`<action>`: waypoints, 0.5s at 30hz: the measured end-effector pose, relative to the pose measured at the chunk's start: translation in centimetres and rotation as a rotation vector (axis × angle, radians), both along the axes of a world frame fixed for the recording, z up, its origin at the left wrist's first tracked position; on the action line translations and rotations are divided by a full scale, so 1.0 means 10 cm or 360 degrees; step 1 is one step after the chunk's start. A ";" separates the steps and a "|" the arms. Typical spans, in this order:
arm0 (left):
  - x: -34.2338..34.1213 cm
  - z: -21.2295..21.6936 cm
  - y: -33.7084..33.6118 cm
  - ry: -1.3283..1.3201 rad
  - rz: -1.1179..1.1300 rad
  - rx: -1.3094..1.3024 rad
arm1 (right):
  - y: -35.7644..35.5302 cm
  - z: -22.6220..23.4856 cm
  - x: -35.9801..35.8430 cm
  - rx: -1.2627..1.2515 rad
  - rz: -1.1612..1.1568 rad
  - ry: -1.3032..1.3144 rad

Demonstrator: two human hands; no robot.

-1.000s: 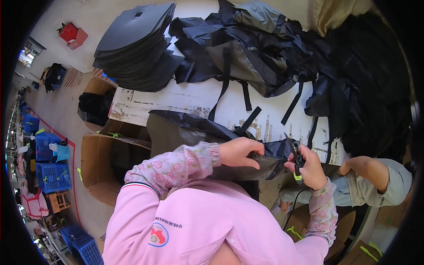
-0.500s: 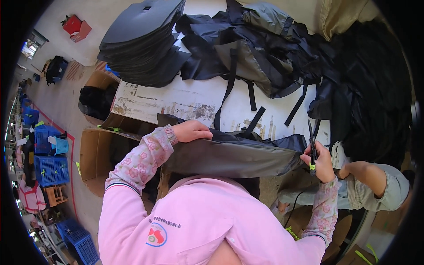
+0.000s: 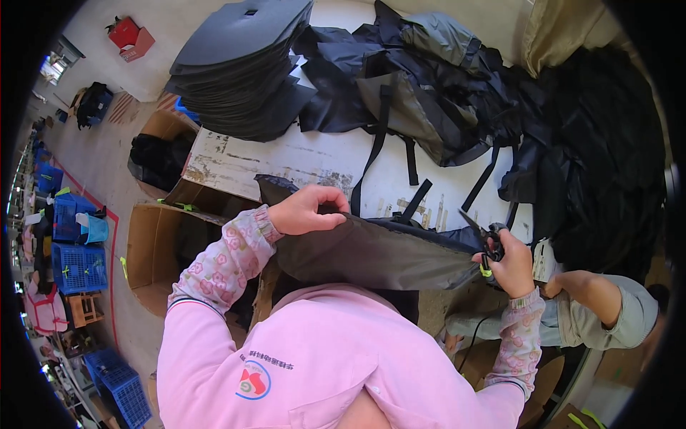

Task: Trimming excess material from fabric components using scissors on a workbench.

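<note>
A grey and black coated fabric piece (image 3: 357, 254) hangs over the table's near edge, in front of my body. Its upper edge is pinched between the thumb and fingers of my left hand (image 3: 309, 209). Black-handled scissors (image 3: 491, 243) are held in my right hand (image 3: 513, 263), beside the fabric's right end. Their blades point up and to the left, over the white tabletop (image 3: 286, 161). A yellow-green tie hangs at the scissors' handle. One black strap (image 3: 416, 199) sticks up from behind the fabric's upper edge.
Dark flat panels (image 3: 243, 79) are stacked at the back left. Loose black fabric pieces (image 3: 436, 100) with straps cover the table's far side, with a black heap (image 3: 600, 157) at right. A co-worker's arm (image 3: 589, 293) is close on the right. Cardboard boxes (image 3: 153, 250) stand left.
My left hand has gone from lying flat on the fabric to pinching and lifting its edge. The scissors have swung from upright to leaning left, and my right hand has shifted slightly left.
</note>
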State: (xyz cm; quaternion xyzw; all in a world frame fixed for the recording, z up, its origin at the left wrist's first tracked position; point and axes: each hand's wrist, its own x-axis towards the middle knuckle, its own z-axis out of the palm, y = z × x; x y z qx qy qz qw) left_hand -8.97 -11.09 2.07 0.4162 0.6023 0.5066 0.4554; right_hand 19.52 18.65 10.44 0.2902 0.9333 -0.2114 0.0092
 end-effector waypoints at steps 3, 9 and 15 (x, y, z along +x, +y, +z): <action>0.09 0.06 0.02 0.0165 -0.0033 0.0061 | -0.23 0.03 -0.27 0.0308 0.0591 0.0236; 0.25 0.23 0.04 0.0334 -0.0025 0.0078 | -0.58 0.02 -0.69 0.0231 0.0942 0.0189; 0.32 0.19 0.02 0.0402 0.0053 0.0176 | -0.61 0.03 -0.71 0.0278 0.0984 0.0120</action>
